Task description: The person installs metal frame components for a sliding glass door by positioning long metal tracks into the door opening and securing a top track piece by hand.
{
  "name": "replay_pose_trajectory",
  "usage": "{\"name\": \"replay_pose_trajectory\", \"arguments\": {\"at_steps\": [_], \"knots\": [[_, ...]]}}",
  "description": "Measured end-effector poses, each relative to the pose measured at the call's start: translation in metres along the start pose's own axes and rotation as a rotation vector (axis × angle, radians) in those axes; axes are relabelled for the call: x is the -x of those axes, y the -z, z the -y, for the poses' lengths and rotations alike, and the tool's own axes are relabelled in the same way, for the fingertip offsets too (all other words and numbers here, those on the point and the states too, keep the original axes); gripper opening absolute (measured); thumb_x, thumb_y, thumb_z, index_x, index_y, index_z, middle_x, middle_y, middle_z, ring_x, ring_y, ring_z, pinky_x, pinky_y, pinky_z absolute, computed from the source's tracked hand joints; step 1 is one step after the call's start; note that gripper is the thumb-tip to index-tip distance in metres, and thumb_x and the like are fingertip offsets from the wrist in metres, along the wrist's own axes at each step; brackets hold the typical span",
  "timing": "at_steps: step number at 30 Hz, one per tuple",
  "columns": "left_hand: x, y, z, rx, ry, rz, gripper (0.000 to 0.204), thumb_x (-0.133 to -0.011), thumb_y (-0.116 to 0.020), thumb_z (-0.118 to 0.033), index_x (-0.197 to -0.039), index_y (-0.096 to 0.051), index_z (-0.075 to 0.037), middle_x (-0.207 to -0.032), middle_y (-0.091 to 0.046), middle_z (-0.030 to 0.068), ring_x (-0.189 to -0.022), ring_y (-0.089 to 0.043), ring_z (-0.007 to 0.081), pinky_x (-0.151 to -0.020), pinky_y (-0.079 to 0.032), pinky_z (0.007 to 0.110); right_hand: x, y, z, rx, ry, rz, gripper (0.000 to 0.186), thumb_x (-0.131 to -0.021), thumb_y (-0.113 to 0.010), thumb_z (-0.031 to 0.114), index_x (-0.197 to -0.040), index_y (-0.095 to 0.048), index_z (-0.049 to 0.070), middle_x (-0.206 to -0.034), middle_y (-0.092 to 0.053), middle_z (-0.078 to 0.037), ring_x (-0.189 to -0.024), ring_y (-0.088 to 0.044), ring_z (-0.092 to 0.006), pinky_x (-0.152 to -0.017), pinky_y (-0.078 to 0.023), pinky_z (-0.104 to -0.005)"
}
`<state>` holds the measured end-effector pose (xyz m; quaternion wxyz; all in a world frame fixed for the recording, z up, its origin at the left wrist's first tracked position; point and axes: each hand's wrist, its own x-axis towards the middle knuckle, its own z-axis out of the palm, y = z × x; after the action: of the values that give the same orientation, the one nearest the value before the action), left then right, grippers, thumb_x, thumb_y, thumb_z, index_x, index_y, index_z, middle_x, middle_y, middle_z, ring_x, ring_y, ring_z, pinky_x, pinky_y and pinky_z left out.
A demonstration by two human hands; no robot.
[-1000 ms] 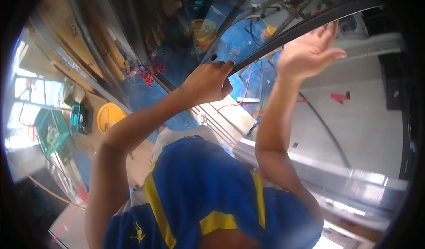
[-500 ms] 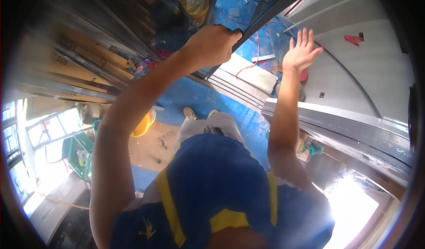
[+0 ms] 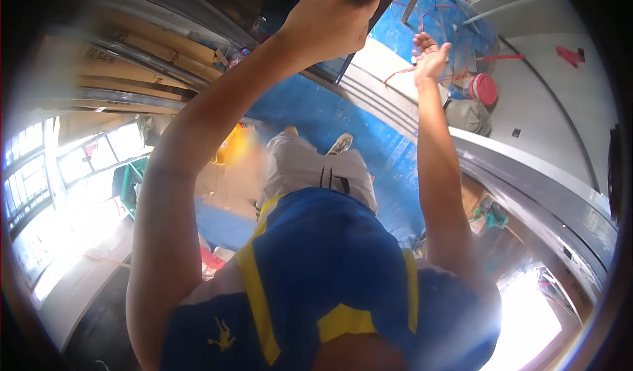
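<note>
At the top middle, my left hand (image 3: 333, 25) is closed around the edge of a dark-framed glazed panel (image 3: 390, 1). My thumb and knuckles show, but the fingertips behind the edge are hidden. Farther right, my right hand (image 3: 432, 58) is raised with the palm turned up and fingers apart and slightly bent, holding nothing. Below it, the pale grooved floor track (image 3: 386, 104) runs slantwise from the foot of the panel.
Blue sheeting (image 3: 303, 110) covers the floor underfoot. A red bucket (image 3: 484, 89) and a grey sack (image 3: 469, 117) stand by the right wall. Long cardboard boxes (image 3: 125, 67) lie at left, with a yellow bucket (image 3: 231, 148) and a green crate (image 3: 135, 176) nearer me.
My left hand has moved up and rightward, still on the panel's edge. My right hand has turned and shifted slightly left, its fingers more bent. One foot has stepped forward and right.
</note>
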<state>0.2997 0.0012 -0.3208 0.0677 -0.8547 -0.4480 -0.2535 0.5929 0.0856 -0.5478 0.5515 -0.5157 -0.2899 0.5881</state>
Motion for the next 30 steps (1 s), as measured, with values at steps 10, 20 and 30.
{"name": "replay_pose_trajectory", "arguments": {"at_steps": [10,20,30], "knots": [[0.0,-0.023,-0.002,0.18,-0.054,-0.115,0.015,-0.083,-0.062,-0.014,-0.081,-0.058,0.0,-0.066,-0.064,0.0222,-0.062,-0.067,0.0396,-0.058,-0.055,0.045,0.012,-0.124,-0.112,-0.233,0.306,0.155,0.049,-0.11,-0.035,0.045,-0.08,-0.056,0.013,-0.067,-0.053,-0.003,-0.066,-0.052,-0.0143,-0.063,-0.04,-0.028],[0.113,-0.202,0.035,0.265,-0.047,0.298,0.018,-0.085,-0.06,-0.004,-0.101,-0.068,0.0,-0.091,-0.072,0.0247,-0.082,-0.07,0.0426,-0.077,-0.057,0.048,-0.036,0.042,-0.176,0.093,0.107,0.017,0.085,-0.1,-0.015,0.075,-0.127,-0.064,0.01,-0.128,-0.068,-0.007,-0.126,-0.054,-0.0196,-0.112,-0.027,-0.0475],[0.129,-0.253,0.055,0.393,-0.284,-0.195,0.004,-0.085,-0.059,-0.001,-0.086,-0.062,-0.001,-0.075,-0.07,0.0151,-0.068,-0.071,0.0321,-0.061,-0.056,0.037,-0.078,-0.045,-0.356,-0.195,0.389,0.249,0.073,-0.106,-0.028,0.064,-0.126,-0.065,0.005,-0.125,-0.067,-0.012,-0.123,-0.056,-0.0222,-0.105,-0.039,-0.0388]]}}
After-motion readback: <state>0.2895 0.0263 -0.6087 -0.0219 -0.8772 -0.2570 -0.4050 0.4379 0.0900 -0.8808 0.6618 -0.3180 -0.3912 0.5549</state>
